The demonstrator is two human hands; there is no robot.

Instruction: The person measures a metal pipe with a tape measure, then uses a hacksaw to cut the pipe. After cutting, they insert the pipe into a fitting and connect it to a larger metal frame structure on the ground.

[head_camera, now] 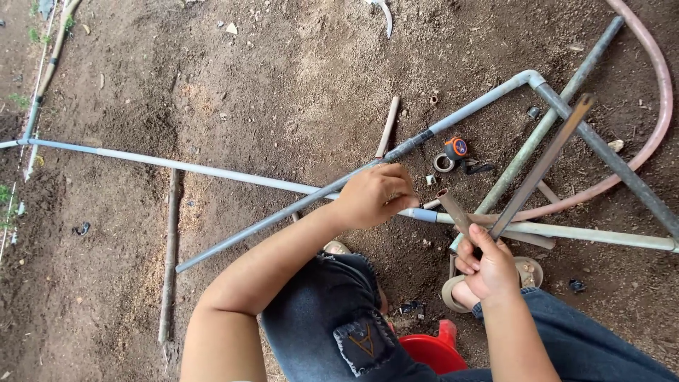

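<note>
Your left hand (375, 196) is clamping the long grey pipe (283, 214) against the soil, steadying it. Your right hand (489, 269) is closing around a hacksaw (541, 166), angled over the pipe's right portion.

The left hand (375, 196) grips a long grey pipe (283, 216) lying on bare soil (247, 92). The right hand (488, 269) holds a hacksaw (541, 166) pointing toward one o'clock. A tape roll (443, 163) lies at twelve o'clock of the hands.

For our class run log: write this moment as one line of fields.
left hand: shut on grey pipe | right hand: shut on hacksaw | near: tape roll, pink hose | ground: soil
</note>
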